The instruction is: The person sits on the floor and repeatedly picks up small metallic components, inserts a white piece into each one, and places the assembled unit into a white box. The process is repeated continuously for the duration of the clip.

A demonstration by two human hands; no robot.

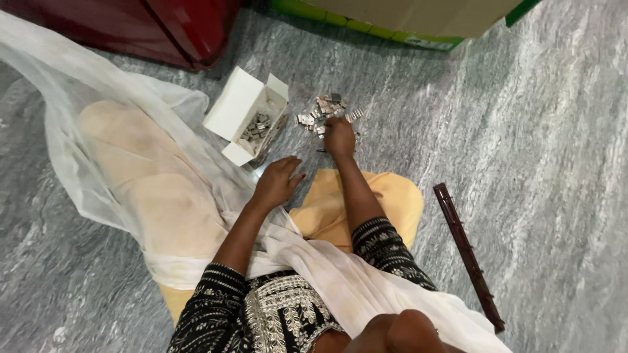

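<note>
Nearest me, my left hand [278,182] rests loose with fingers spread, holding nothing, hovering over the grey stone floor [523,163] just short of the open white box [252,114]. Beyond it my right hand [339,136] is curled down onto the near edge of the heap of small metal clips [326,111]; whether it grips one I cannot tell. I judge pinching single clips from the edge beats scooping, with the box just left.

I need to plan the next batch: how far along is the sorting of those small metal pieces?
Done: some metal pieces lie in the white box. In hand: right hand reaches into the floor pile; left hand rests open. Left: most of that pile.
</note>
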